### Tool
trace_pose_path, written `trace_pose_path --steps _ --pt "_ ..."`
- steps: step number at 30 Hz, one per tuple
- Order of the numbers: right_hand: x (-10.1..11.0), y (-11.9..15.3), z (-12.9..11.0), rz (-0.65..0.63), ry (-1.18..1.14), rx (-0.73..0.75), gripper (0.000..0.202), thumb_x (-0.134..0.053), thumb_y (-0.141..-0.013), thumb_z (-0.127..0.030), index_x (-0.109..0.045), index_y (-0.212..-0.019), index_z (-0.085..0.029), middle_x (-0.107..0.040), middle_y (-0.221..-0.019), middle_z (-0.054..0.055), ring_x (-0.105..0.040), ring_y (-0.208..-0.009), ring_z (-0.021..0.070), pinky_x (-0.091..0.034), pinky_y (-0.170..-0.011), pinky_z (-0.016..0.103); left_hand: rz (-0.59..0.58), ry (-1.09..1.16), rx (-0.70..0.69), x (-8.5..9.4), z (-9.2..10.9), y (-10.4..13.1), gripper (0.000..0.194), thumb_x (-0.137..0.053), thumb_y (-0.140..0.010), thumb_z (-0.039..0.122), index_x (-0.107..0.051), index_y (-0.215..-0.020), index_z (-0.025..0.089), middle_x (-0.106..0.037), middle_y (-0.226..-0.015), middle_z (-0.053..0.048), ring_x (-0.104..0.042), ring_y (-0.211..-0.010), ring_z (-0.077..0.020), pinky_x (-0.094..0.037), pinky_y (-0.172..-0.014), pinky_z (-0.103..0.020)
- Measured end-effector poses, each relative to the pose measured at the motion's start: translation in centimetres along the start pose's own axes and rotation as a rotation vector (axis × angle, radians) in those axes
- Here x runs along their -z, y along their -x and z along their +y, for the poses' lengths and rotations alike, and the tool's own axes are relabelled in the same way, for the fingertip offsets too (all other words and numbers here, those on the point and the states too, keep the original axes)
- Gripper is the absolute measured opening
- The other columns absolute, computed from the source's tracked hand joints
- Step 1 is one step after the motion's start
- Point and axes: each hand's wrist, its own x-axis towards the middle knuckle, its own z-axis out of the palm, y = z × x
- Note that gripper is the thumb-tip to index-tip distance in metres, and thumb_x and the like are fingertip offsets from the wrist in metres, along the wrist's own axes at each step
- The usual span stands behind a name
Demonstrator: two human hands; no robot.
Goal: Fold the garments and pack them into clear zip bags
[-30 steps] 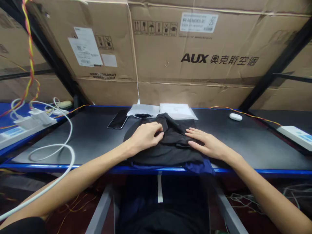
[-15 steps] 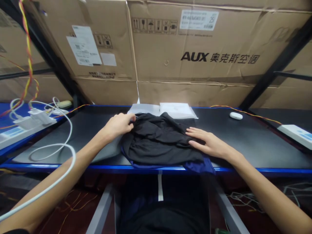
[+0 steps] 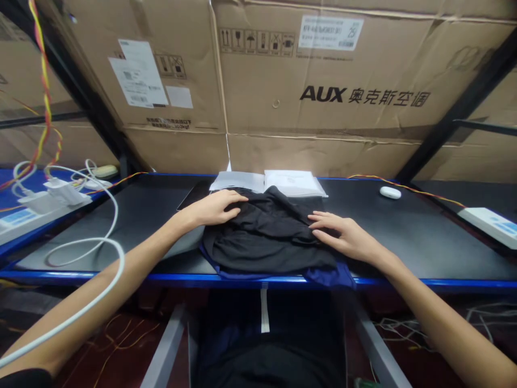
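Observation:
A crumpled black garment (image 3: 270, 237) with dark blue cloth (image 3: 331, 274) showing along its lower edge lies on the table (image 3: 412, 237), close to the front rim. My left hand (image 3: 216, 207) rests on its upper left part, fingers stretched out and thumb apart. At the right side of the cloth, my right hand (image 3: 337, 231) lies with its fingers spread and their tips touching the fabric. Neither hand grips anything that I can see. Behind the garment are white plastic packets (image 3: 293, 183), partly covered by it. A dark flat thing (image 3: 191, 196) shows beyond my left wrist.
A white power strip (image 3: 44, 213) with plugged-in chargers stands at left. A white cable (image 3: 115, 269) loops across my left forearm. A small white case (image 3: 390, 193) and another power strip (image 3: 490, 223) are at right. Large cardboard boxes (image 3: 262, 116) stand behind.
My left hand has moved right, from the garment's upper left edge onto the cloth, and its curled fingers have straightened. My right hand has hardly moved. The dark flat thing has come into view.

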Motion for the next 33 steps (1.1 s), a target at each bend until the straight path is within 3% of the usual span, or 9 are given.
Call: trace_pose_path --steps 5,8,10,15,20,23,26,29,33 --pt "0.0 -0.1 -0.2 0.043 -0.055 0.009 0.018 -0.062 -0.092 -0.041 -0.073 -0.096 -0.027 -0.07 -0.132 0.006 -0.058 -0.132 0.0303 -0.038 -0.118 0.055 0.089 0.015 -0.001 0.0 -0.4 -0.2 0.034 -0.057 -0.09 0.046 -0.071 -0.102 0.017 -0.07 -0.105 -0.01 -0.064 -0.1 -0.0259 -0.05 -0.093 -0.039" --pt "0.5 -0.1 -0.6 0.104 -0.102 0.01 0.014 -0.064 -0.09 -0.038 -0.073 -0.093 -0.027 -0.073 -0.127 0.006 -0.06 -0.13 0.0304 -0.036 -0.119 0.054 0.196 0.087 -0.044 1.2 0.1 0.5 0.03 -0.062 -0.089 0.046 -0.068 -0.088 0.017 -0.069 -0.093 -0.006 -0.064 -0.088 -0.0212 -0.05 -0.084 -0.033" --pt "1.0 0.0 -1.0 0.145 -0.155 -0.006 0.014 -0.066 -0.088 -0.038 -0.072 -0.094 -0.026 -0.075 -0.123 0.005 -0.064 -0.125 0.0302 -0.04 -0.117 0.052 0.181 0.173 -0.054 2.3 0.7 1.4 0.029 -0.066 -0.087 0.045 -0.069 -0.086 0.017 -0.07 -0.087 -0.003 -0.063 -0.079 -0.0174 -0.049 -0.077 -0.029" --pt "2.6 0.8 -2.2 0.104 -0.233 -0.078 0.016 -0.067 -0.088 -0.04 -0.073 -0.092 -0.026 -0.078 -0.097 0.005 -0.073 -0.094 0.0265 -0.056 -0.092 0.041 -0.147 0.358 -0.072 4.3 2.5 3.6 0.027 -0.074 -0.083 0.045 -0.074 -0.086 0.018 -0.069 -0.073 0.0 -0.059 -0.065 -0.0127 -0.047 -0.064 -0.023" --pt "3.4 1.4 -3.6 -0.203 -0.259 -0.017 0.019 -0.066 -0.089 -0.043 -0.075 -0.094 -0.027 -0.077 -0.094 0.003 -0.071 -0.089 0.0238 -0.056 -0.085 0.035 -0.468 0.431 -0.032 3.5 3.9 4.3 0.023 -0.076 -0.08 0.044 -0.078 -0.089 0.023 -0.07 -0.071 0.001 -0.062 -0.065 -0.014 -0.047 -0.059 -0.021" --pt "3.4 1.2 -4.1 -0.353 -0.296 -0.015 0.027 -0.062 -0.092 -0.047 -0.077 -0.101 -0.026 -0.078 -0.096 0.003 -0.072 -0.088 0.0223 -0.055 -0.083 0.033 -0.568 0.469 -0.015 3.1 4.3 3.8 0.025 -0.074 -0.081 0.047 -0.079 -0.089 0.023 -0.073 -0.074 -0.001 -0.065 -0.066 -0.0158 -0.048 -0.059 -0.022" --pt "3.5 0.6 -4.1 -0.314 -0.291 -0.081 0.034 -0.059 -0.094 -0.051 -0.079 -0.096 -0.024 -0.079 -0.093 0.004 -0.072 -0.086 0.0233 -0.055 -0.08 0.033 -0.478 0.427 -0.002 3.3 4.3 2.5 0.032 -0.066 -0.088 0.051 -0.078 -0.09 0.022 -0.074 -0.076 -0.001 -0.065 -0.067 -0.0157 -0.047 -0.06 -0.022" --pt "3.5 -0.3 -3.3 -0.159 -0.22 -0.134 0.033 -0.062 -0.091 -0.052 -0.078 -0.092 -0.023 -0.079 -0.091 0.004 -0.072 -0.086 0.0254 -0.055 -0.078 0.035 -0.222 0.29 -0.023 3.3 3.9 0.3 0.033 -0.059 -0.092 0.049 -0.077 -0.094 0.021 -0.075 -0.085 -0.001 -0.066 -0.074 -0.0159 -0.049 -0.069 -0.023" --pt "3.4 -1.7 -1.1 0.062 -0.012 -0.003 0.028 -0.066 -0.088 -0.048 -0.076 -0.099 -0.024 -0.077 -0.095 0.006 -0.071 -0.091 0.0272 -0.056 -0.086 0.04 0.067 0.107 -0.086 2.1 2.5 -3.6 0.033 -0.051 -0.095 0.037 -0.075 -0.108 0.019 -0.074 -0.109 -0.006 -0.067 -0.098 -0.0201 -0.051 -0.09 -0.028"
